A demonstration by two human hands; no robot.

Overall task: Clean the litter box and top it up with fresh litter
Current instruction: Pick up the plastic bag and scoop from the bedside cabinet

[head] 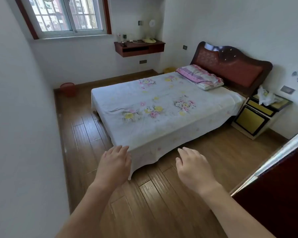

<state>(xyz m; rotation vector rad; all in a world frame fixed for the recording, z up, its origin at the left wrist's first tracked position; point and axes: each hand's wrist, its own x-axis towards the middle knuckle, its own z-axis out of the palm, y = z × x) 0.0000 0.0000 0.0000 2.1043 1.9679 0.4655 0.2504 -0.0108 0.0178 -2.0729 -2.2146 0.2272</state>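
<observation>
The left hand (113,164) and right hand (194,169) have loose, empty fingers, so look along the floor (162,203) for the litter box

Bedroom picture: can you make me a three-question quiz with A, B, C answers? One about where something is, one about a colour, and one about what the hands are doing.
1. Where is the red bucket?
A. On the bed
B. On the floor near the left wall
C. On the wall shelf

2. What colour are the nightstand drawer fronts?
A. Blue
B. Yellow
C. Green

3. What are the left hand and right hand doing?
A. Holding a scoop
B. Gripping the pillow
C. Open, holding nothing

Answers:
1 B: the bucket stands on the wooden boards by the wall.
2 B: both front panels are yellow with dark edges.
3 C: the fingers are straight and relaxed, with nothing in them.
</observation>
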